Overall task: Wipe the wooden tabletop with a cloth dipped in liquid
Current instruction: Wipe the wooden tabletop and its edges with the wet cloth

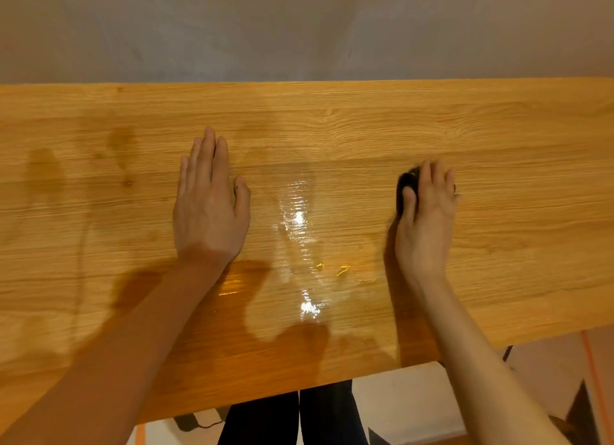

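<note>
The wooden tabletop (332, 119) fills the middle of the head view. My right hand (427, 212) lies over a small dark cloth (406, 187) right of centre, fingers and thumb curled round it, pressing it onto the wood; most of the cloth is hidden under the hand. My left hand (209, 202) rests flat on the table left of centre, fingers straight and together, holding nothing. Between the hands a wet, shiny streak (299, 218) runs toward the near edge and reflects a light.
A grey wall (299, 29) stands just behind the table's far edge. Darker damp patches (43, 165) mark the wood at the left. Below the near edge I see my dark-trousered legs (292, 418), a cable and a pale floor (415, 408).
</note>
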